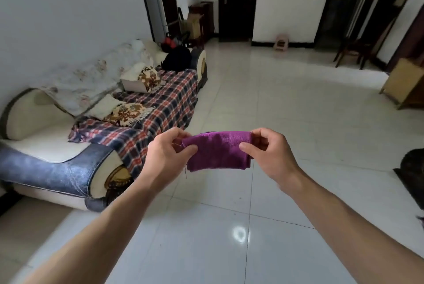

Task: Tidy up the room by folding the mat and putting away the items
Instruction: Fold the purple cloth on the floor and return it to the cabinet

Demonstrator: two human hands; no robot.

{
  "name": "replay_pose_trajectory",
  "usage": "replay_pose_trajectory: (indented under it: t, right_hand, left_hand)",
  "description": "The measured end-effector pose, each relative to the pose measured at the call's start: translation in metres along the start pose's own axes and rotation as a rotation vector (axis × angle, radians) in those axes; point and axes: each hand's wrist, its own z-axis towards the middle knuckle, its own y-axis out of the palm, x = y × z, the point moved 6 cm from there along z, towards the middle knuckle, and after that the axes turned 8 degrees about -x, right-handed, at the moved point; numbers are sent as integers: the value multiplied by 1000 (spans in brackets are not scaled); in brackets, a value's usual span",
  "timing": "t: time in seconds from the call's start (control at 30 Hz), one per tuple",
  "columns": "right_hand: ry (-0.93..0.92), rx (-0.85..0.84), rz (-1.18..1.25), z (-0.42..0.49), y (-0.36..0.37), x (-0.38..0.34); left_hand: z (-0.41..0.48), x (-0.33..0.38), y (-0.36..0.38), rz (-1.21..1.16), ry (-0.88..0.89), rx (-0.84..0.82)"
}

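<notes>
The purple mat point(219, 154), already folded small, hangs mid-air over the floor point(286, 109), pinched at each end by the left hand point(168, 154) and right hand point(267, 154). Folding looks nearly finished; next it needs stowing, perhaps on the sofa point(46, 146) at nine o'clock.
</notes>
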Motion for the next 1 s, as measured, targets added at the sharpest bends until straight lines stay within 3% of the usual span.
replay_pose_trajectory:
  t: [0.2,0.43,0.63,1.0]
  right_hand:
    - [-30,132,5,-21,-104,-150]
    - [-8,383,18,-58,-208,-225]
    - [-6,584,-64,-101,-281,-248]
    - [132,1012,-153,-243,-361,-235]
  left_hand:
    - [11,167,-39,-177,60,-50]
    - [32,299,-5,-456,162,-226]
    - [52,371,51,-550,334,-454]
    - [-1,451,201,-658,431,-1002]
